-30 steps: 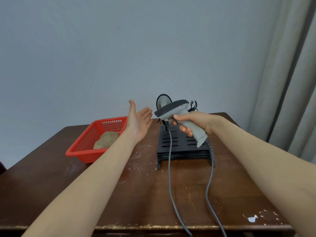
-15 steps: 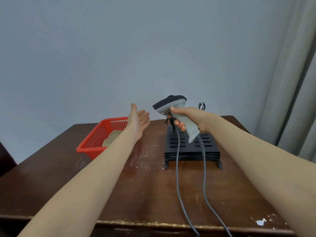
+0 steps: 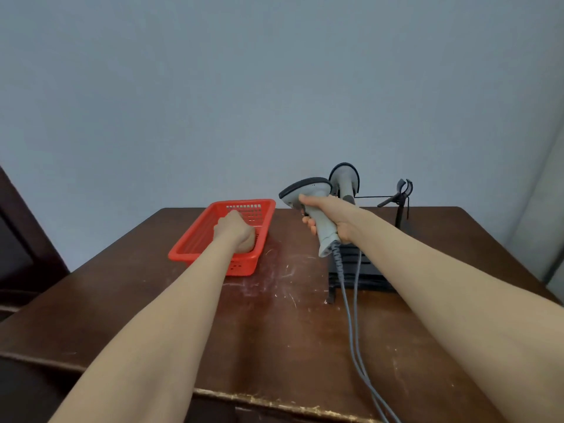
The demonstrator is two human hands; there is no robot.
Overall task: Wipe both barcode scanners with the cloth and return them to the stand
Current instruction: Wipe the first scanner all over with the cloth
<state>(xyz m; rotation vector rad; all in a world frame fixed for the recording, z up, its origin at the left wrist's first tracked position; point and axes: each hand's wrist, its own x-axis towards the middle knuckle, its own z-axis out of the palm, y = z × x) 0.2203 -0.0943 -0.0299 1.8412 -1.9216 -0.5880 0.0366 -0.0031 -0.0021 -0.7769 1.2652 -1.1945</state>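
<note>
- One scanner (image 3: pixel 306 189) is off the stand. It is held in the air over the far middle of the table, with its head pointing left and its handle slanting down to the right.
- The right hand (image 3: pixel 328 213) grips the handle. The fingers wrap round its front and the thumb lies along the top just under the head, all clamped on it.
- The second scanner (image 3: pixel 345 178) stands upright at the stand's left end, just behind the held one's head and partly hidden by it.
- The stand (image 3: pixel 370 271) is black, with a slotted base on the far right of the table. A thin bar runs from its left end to an empty forked cradle (image 3: pixel 404 187) on a post at the right.
- Two grey cables (image 3: pixel 351 325) run side by side over the table and off its near edge. One of them leaves the butt of the held handle.
- The left hand (image 3: pixel 233 230) is down inside the red basket (image 3: pixel 241 267), knuckles up and fingers curled under.
- The cloth lies hidden beneath that hand, so I cannot tell whether the fingers have closed on it.
- The basket sits on the far left-middle of the table, apart from the stand.
- The table (image 3: pixel 274 331) is dark brown wood, scratched pale in the middle and worn along the near edge.
- A grey-blue wall (image 3: pixel 274 87) rises behind, with a pale curtain (image 3: pixel 551 215) at the right edge and dark furniture (image 3: pixel 18 239) at the left.
</note>
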